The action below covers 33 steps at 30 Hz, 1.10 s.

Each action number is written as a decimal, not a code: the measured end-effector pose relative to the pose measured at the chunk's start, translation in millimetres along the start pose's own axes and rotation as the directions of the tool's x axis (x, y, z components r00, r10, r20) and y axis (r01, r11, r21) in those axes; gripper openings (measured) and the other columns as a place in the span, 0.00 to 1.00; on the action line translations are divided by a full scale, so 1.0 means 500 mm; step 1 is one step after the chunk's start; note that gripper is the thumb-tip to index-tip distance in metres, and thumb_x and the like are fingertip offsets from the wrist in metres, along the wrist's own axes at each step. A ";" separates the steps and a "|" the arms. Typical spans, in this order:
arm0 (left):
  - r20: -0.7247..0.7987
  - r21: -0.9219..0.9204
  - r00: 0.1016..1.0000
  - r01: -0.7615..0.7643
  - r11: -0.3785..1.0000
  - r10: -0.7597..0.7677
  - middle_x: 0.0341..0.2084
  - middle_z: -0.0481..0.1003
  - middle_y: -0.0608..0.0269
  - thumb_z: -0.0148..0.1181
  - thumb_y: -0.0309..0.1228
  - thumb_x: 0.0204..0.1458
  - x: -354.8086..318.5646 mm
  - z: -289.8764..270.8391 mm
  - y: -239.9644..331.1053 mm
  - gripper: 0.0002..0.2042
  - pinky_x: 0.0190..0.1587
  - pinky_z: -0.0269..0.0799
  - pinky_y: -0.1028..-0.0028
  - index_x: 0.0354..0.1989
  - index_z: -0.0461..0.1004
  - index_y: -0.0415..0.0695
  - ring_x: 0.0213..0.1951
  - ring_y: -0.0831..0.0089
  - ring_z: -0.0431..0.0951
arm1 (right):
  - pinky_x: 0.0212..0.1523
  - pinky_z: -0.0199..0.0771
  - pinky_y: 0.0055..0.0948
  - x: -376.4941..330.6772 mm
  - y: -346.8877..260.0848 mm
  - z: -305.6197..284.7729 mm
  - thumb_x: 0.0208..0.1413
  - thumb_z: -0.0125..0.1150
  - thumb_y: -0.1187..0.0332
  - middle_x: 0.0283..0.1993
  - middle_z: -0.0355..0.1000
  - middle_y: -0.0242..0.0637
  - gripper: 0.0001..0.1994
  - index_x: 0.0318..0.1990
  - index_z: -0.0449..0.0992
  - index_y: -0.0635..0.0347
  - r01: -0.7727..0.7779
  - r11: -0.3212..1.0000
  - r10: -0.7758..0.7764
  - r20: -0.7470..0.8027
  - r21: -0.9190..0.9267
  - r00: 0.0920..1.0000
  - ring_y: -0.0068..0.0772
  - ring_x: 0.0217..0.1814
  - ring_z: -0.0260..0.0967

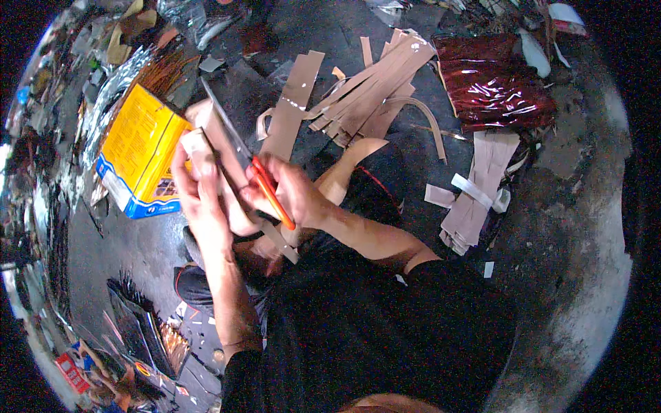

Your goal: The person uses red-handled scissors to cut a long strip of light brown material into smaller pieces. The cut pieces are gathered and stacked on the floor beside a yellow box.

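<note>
Left hand (203,189) is pinching a long, flat, pinkish-tan strip (224,148) between thumb and fingers; strip is running up-left, its lower end curving. Right hand (296,189) is gripping orange-handled metal scissors (269,191), blades pointing up-left just right of the strip, near-parallel to its long axis; can't tell if touching. Left hand is nearer the strip. Smooth-looking, bendy tan strips (385,89) are lying fanned ahead; yellow-and-blue cardboard box (148,141) is sitting left; glossy dark-red wrapped bundle (489,82) is lying far right.
</note>
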<state>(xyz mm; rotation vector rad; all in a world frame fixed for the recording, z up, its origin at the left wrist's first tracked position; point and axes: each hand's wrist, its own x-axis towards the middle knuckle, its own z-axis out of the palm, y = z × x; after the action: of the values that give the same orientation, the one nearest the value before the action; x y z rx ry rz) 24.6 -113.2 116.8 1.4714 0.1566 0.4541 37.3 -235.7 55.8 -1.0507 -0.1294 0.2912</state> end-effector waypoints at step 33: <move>0.721 0.368 0.512 0.289 0.884 -0.467 0.16 0.70 0.69 0.43 0.42 0.60 0.043 0.249 -0.143 0.15 0.20 0.65 0.79 0.45 0.69 0.44 0.16 0.82 0.68 | 0.14 0.52 0.15 0.084 -0.145 -0.354 0.53 0.56 0.53 0.22 0.68 0.27 0.14 0.35 0.71 0.55 0.007 0.954 -0.074 -0.214 -0.300 0.974 0.13 0.15 0.58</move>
<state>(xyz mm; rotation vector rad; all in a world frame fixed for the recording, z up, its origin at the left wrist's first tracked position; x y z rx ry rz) 104.9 -221.7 64.0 1.6534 -0.2052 -0.6438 133.2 -404.7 30.2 -1.3718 0.0085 0.1154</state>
